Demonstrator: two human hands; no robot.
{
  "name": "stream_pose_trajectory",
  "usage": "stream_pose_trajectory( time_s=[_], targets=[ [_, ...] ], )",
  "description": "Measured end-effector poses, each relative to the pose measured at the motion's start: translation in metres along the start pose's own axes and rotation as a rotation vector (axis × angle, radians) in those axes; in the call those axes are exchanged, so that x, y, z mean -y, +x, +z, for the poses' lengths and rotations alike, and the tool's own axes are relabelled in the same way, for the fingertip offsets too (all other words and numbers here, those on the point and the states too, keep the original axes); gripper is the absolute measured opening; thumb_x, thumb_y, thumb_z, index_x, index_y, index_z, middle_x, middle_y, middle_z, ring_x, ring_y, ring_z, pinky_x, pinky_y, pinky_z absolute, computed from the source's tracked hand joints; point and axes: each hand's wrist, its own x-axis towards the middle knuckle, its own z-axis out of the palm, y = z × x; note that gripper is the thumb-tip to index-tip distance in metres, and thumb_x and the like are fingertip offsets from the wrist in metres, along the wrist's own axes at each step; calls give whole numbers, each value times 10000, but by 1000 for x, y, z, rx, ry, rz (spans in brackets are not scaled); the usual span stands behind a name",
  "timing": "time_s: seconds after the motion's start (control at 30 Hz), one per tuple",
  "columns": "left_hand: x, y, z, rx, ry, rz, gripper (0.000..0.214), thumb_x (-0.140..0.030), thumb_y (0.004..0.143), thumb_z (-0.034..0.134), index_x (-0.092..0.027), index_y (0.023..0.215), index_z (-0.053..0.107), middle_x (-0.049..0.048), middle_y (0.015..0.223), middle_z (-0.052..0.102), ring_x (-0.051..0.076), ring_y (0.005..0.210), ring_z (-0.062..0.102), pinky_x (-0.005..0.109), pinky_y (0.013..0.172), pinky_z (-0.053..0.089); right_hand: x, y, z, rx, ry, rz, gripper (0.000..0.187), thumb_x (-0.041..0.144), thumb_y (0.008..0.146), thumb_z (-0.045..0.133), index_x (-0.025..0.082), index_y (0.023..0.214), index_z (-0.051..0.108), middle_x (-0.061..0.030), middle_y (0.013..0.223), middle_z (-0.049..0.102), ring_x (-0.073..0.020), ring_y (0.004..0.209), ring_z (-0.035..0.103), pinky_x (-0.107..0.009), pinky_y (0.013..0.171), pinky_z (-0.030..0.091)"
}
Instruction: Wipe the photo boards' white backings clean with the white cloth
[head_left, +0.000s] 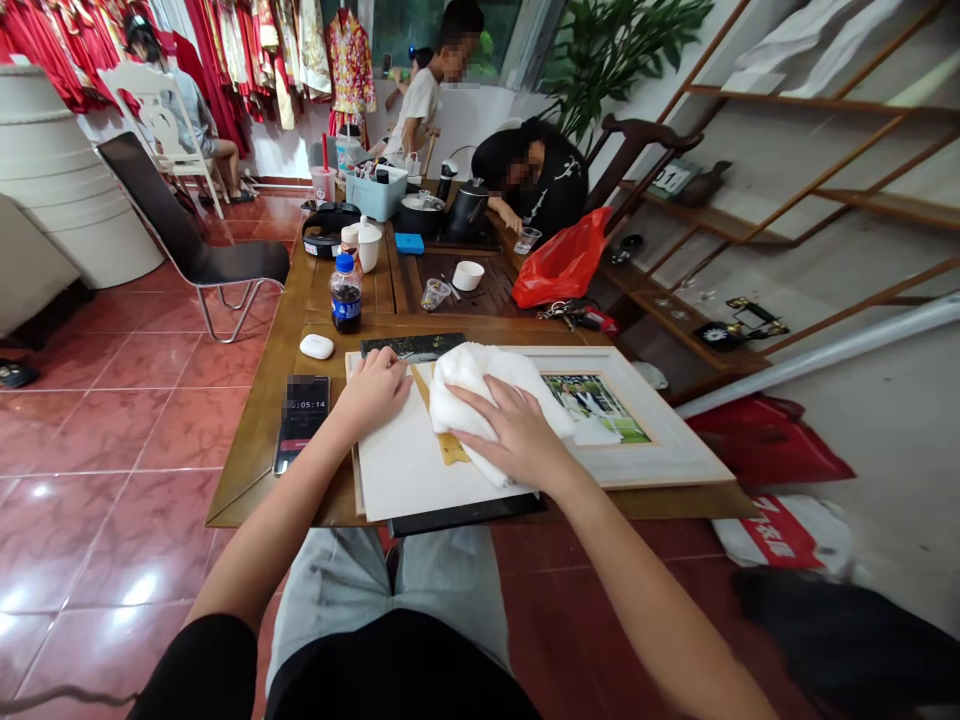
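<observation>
My right hand (517,430) presses on a bunched white towel (465,385), its fingers spread across the fluffy cloth. Under the towel lies a white sheet (401,470), and part of a gold shape (452,449) shows on it. My left hand (379,390) rests at the sheet's upper left, fingers curled inward; what they hold, if anything, is hidden. A dark speckled strip (412,346) lies just beyond that hand. To the right, a white-matted frame (660,440) with a photo of people outdoors (600,405) lies flat, partly covered by the towel.
A phone (302,425), a white earbud case (316,346) and a cola bottle (346,295) stand along the left of the wooden table (255,450). Farther back are a white cup (468,275), a red plastic bag (562,262) and a person in black (555,175) leaning over the table.
</observation>
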Motion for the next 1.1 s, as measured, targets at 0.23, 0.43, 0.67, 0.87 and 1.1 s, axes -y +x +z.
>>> stream_pose_trajectory(
  time_s=[0.23,0.43,0.67,0.87,1.1],
  targets=[
    [3,1,5,-26,6,-6,352,-326,1041,377,-174,1178,664,125,1183,576,289,1147,521,467,1034,427,-6,29,1,-35,-2,100,597,592,998,399,319,1527,443,-158,1456,500,-352,1324,474,-547,1070,368],
    [-1,0,2,-7,17,-29,367,-311,1043,380,-146,1234,647,140,1214,577,300,1166,516,482,1048,417,0,-16,5,-92,-51,45,573,585,988,433,322,1493,491,-161,1439,516,-354,1359,445,-552,1075,356],
    [-1,1,3,-9,-16,-30,369,-318,1044,381,-145,1217,657,138,1201,578,303,1156,522,484,1050,417,6,-72,6,-127,-66,19,574,587,990,435,333,1503,471,-170,1435,497,-361,1392,419,-567,1071,366],
    [4,3,4,-18,-17,24,346,-313,1034,397,-147,1155,675,128,1163,582,293,1126,522,460,1029,436,-3,-47,8,-84,-39,64,594,611,987,415,335,1511,461,-169,1442,498,-360,1401,411,-574,1066,374],
    [4,3,3,-32,2,61,313,-312,1023,414,-162,1071,685,122,1121,579,282,1086,525,449,989,459,-13,2,7,-28,5,123,634,659,983,360,347,1534,404,-159,1476,459,-359,1419,373,-602,1096,330]
  ],
)
